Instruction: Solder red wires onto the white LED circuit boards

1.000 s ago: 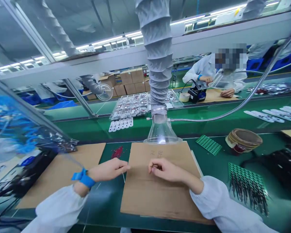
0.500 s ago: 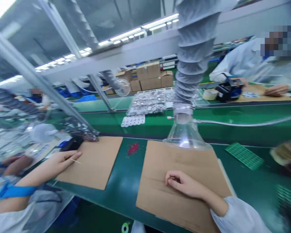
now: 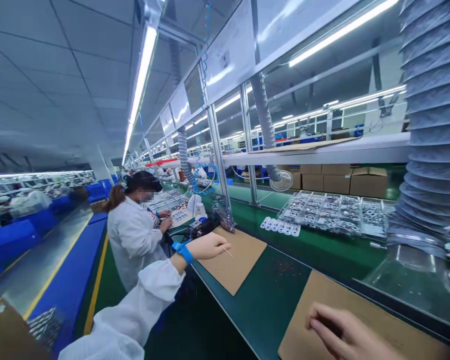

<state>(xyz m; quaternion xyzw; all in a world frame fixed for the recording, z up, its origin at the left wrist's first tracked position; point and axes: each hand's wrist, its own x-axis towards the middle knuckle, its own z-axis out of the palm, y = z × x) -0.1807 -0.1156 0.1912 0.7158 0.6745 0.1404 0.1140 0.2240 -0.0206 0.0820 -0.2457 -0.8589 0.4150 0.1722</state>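
My left hand, with a blue band at its wrist, pinches a thin white stick above the left cardboard sheet. My right hand is curled over the right cardboard sheet at the bottom right; what its fingers hold, if anything, is too blurred to make out. Small reddish bits lie on the green bench between the two sheets.
A clear hood hangs at the right. Filled clear trays and white cards stand behind the bench. To the left, a person in a white coat works beside a black device.
The view has swung left and up, bringing the aisle and the person at the left into sight. My left hand still has the stick; my right hand appears lower and further right.
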